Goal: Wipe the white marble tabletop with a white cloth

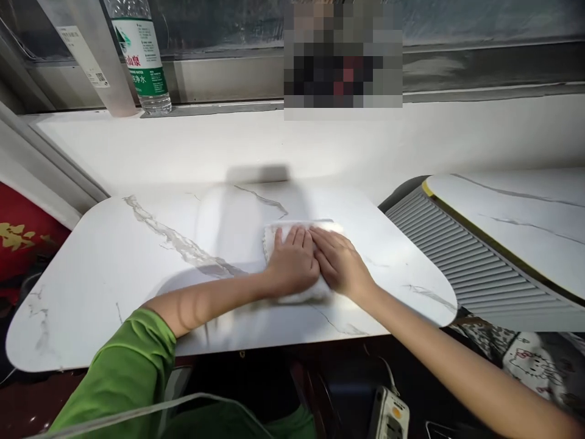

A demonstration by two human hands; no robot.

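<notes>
A white cloth [307,296] with a scalloped edge lies flat on the white, grey-veined tabletop [105,262]. My left hand [295,262] rests palm down on its left part, fingers stretched out over it. On the right part, my right hand [340,259] presses down with its fingers extended and angled toward the left hand. The two hands touch or nearly touch at the fingers. Neither hand is curled around the cloth, and its middle is hidden beneath them.
A water bottle [144,61] and a translucent tall container [86,55] stand on the window ledge. At right is a ribbed-sided table [525,225]. Below the front edge lie a power strip [390,417] and a Hello Kitty patterned fabric [530,363]. Red fabric [22,238] is at left.
</notes>
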